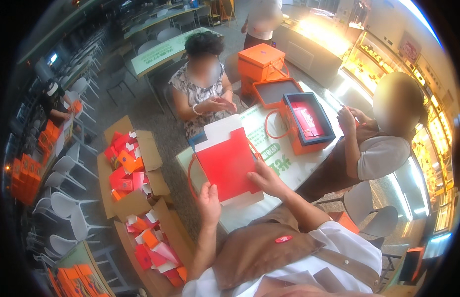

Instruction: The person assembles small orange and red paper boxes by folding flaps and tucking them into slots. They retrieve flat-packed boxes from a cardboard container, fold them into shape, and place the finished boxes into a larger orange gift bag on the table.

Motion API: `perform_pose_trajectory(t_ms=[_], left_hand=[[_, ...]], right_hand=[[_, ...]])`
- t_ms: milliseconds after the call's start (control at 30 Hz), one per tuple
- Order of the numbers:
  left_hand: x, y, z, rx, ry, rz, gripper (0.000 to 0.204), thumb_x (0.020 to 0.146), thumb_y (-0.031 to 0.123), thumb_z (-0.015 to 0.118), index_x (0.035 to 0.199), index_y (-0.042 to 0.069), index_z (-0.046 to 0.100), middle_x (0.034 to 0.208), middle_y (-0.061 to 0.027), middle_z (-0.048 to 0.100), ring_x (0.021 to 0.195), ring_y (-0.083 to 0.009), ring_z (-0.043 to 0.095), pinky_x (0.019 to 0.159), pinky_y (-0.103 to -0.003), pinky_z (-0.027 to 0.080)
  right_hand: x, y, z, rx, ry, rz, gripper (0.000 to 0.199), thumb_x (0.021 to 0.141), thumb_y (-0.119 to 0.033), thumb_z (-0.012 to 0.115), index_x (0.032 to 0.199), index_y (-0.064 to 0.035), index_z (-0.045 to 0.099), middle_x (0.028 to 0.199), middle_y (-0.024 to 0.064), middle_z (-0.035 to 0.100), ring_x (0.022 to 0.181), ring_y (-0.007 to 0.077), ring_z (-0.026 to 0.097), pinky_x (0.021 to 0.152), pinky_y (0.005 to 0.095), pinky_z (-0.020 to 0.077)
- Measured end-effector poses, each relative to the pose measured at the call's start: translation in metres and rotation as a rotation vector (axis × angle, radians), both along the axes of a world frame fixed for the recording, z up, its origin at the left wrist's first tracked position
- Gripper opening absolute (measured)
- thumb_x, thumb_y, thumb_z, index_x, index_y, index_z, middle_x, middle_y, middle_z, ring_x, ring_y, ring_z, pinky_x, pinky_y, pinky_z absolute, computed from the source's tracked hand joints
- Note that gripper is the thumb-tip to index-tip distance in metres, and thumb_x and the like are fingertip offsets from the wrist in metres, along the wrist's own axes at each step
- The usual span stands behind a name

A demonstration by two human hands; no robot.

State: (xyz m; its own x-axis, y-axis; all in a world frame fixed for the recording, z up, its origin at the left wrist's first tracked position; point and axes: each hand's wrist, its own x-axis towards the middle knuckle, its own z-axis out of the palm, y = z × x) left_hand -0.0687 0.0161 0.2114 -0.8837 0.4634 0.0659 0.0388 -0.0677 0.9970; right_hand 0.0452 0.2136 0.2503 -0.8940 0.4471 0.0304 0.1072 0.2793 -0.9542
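A red folding carton (229, 166) with white flaps is held up in front of me, partly unfolded. My left hand (209, 200) is closed on its lower left edge. On the lower right side, my right hand (266, 178) grips it with the thumb on the red face. Behind the carton, a blue edge and an orange handle (191, 173) show; what they belong to is mostly hidden. Farther right on the table (262, 131) stands an orange gift box (309, 141) with a dark blue rim, its lid off and red packs (307, 121) inside.
An orange lid (277, 92) lies behind the gift box, near a closed orange box (261, 62). Cardboard cartons (133, 173) full of red and orange boxes stand on the floor at left. One person (200, 89) sits across the table; another (373, 143) stands at right.
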Motion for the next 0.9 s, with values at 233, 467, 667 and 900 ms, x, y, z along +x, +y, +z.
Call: perform_pose_trajectory(t_ms=[233, 467, 667, 900], left_hand=[[0.013, -0.020, 0.021, 0.364, -0.298, -0.176, 0.026, 0.104, 0.021, 0.056, 0.119, 0.001, 0.063, 0.106, -0.0025, 0.067, 0.096, -0.0108, 0.061, 0.086, -0.027, 0.050], [0.015, -0.039, 0.029, 0.602, -0.417, -0.389, 0.040, 0.098, 0.032, 0.065, 0.129, 0.006, 0.061, 0.118, -0.0009, 0.065, 0.105, -0.0128, 0.061, 0.092, -0.030, 0.050], [0.013, -0.043, 0.038, 0.618, -0.384, -0.435, 0.049, 0.095, 0.036, 0.067, 0.132, 0.006, 0.057, 0.123, -0.0016, 0.064, 0.109, -0.0126, 0.060, 0.092, -0.030, 0.049], [0.014, -0.043, 0.038, 0.594, -0.368, -0.425, 0.050, 0.094, 0.038, 0.068, 0.131, 0.005, 0.058, 0.117, 0.0004, 0.065, 0.100, -0.0078, 0.059, 0.083, -0.026, 0.048]], right_hand=[[0.001, -0.018, 0.011, -0.258, 0.245, -0.128, 0.028, 0.101, -0.018, 0.057, 0.121, 0.0023, 0.054, 0.108, 0.0082, 0.062, 0.098, 0.0142, 0.059, 0.085, 0.0309, 0.0490], [0.004, -0.037, 0.044, -0.326, 0.328, -0.029, 0.030, 0.102, -0.020, 0.057, 0.122, 0.0022, 0.052, 0.115, 0.0082, 0.061, 0.104, 0.0133, 0.058, 0.090, 0.0309, 0.0479], [0.009, -0.047, 0.055, -0.205, 0.336, -0.004, 0.038, 0.100, -0.023, 0.061, 0.124, 0.0035, 0.048, 0.118, 0.0105, 0.060, 0.108, 0.0145, 0.057, 0.093, 0.0308, 0.0468], [0.013, -0.048, 0.049, -0.144, 0.360, -0.004, 0.044, 0.098, -0.024, 0.064, 0.127, 0.0045, 0.047, 0.120, 0.0124, 0.059, 0.109, 0.0160, 0.057, 0.094, 0.0325, 0.0467]])
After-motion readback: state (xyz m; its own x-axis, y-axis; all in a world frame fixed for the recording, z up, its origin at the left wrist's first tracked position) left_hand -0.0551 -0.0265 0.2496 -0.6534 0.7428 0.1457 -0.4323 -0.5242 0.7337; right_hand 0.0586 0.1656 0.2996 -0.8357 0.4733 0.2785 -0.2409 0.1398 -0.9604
